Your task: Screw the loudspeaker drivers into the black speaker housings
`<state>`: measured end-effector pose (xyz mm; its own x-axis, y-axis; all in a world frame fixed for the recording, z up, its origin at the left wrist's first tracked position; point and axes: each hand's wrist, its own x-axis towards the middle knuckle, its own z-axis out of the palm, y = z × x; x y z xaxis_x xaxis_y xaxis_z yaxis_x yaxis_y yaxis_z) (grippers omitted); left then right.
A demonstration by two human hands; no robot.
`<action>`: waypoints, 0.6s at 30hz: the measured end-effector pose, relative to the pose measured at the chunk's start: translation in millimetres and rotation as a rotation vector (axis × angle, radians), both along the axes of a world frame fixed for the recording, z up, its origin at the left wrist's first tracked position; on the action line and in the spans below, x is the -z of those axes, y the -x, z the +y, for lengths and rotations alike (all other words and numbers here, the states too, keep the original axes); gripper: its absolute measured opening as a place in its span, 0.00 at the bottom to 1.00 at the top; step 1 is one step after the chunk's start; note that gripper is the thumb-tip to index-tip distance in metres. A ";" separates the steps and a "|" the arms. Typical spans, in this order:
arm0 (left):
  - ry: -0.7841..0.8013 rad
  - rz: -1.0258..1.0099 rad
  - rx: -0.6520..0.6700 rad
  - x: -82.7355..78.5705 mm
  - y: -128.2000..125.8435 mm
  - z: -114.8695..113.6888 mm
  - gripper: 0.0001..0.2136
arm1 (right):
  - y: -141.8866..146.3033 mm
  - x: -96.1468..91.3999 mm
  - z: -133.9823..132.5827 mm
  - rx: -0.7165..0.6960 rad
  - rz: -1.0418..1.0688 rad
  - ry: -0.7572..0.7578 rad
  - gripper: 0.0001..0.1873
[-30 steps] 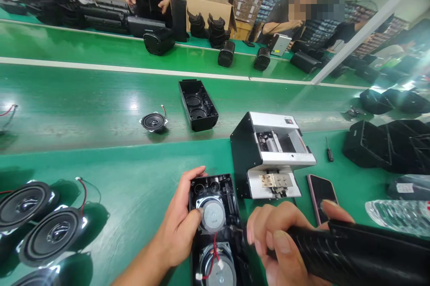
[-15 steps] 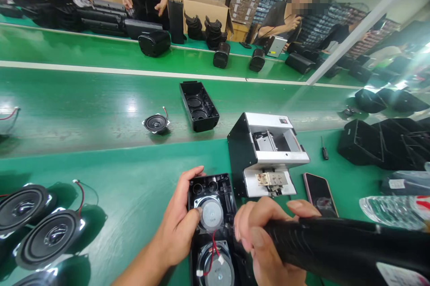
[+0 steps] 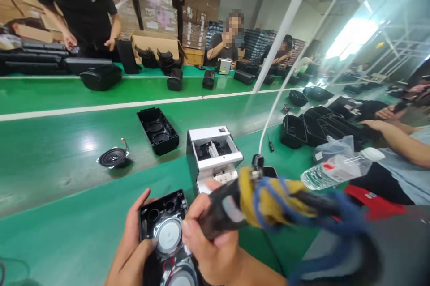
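Note:
My left hand point(image 3: 132, 250) grips the left side of a black speaker housing point(image 3: 160, 215) at the bottom of the view, thumb resting by the silver magnet of the driver point(image 3: 168, 236) mounted inside. My right hand point(image 3: 210, 241) is closed round the handle of a black electric screwdriver point(image 3: 228, 207), which is wrapped in yellow tape and blue cord and points down into the housing. Its tip is hidden behind my fingers. A white cable rises from the tool's top.
A white and black screw feeder box point(image 3: 213, 154) stands just beyond my hands. On the belt lie an empty black housing point(image 3: 157, 130) and a loose small speaker point(image 3: 112, 157). A water bottle point(image 3: 336, 169) lies at right beside another person's arm point(image 3: 396, 140). Other people stand across the line.
The view has swung up and to the right, so the housing now sits lower left. The screwdriver has tilted more upright, showing its yellow and blue wrapping. Both hands keep their grips.

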<state>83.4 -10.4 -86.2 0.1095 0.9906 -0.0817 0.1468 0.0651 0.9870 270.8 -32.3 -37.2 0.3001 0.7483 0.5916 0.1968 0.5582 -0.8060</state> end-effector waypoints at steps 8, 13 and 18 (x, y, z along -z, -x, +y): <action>-0.048 -0.007 -0.058 -3.3 -1.6 13.8 0.34 | -64.4 -52.5 20.3 0.126 0.190 -0.268 0.32; -0.063 -0.014 -0.047 -1.4 -0.8 13.0 0.36 | -67.8 -40.4 26.4 0.099 0.165 -0.173 0.26; -0.036 -0.047 -0.023 2.3 -1.0 10.3 0.37 | -54.8 -46.7 -1.8 0.018 0.337 0.107 0.29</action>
